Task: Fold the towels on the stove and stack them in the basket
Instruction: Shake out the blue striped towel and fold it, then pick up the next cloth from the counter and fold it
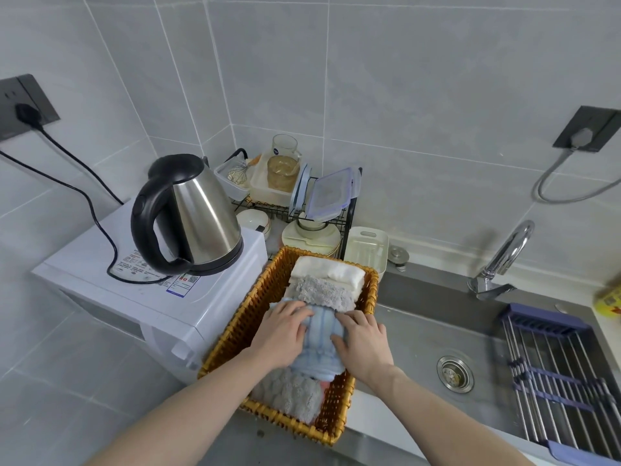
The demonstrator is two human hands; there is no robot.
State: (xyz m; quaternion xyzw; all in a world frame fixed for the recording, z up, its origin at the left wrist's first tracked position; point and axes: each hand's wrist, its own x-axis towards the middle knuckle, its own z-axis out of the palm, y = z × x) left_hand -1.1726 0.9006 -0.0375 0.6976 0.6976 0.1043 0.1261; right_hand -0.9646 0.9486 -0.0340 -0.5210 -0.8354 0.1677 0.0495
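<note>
Both my hands are down in the wicker basket (235, 334), pressing on a folded light-blue towel (321, 344): the left hand (282, 331) lies on its left edge with fingers curved over the cloth, and the right hand (364, 344) grips its right edge. Beyond it in the basket lie a grey fluffy towel (322, 292) and a white towel (331, 269) at the far end; another grey towel (289, 393) fills the near end. To the left, a steel kettle (198, 213) stands on a white appliance (161, 297). To the right lies the sink (433, 327).
</note>
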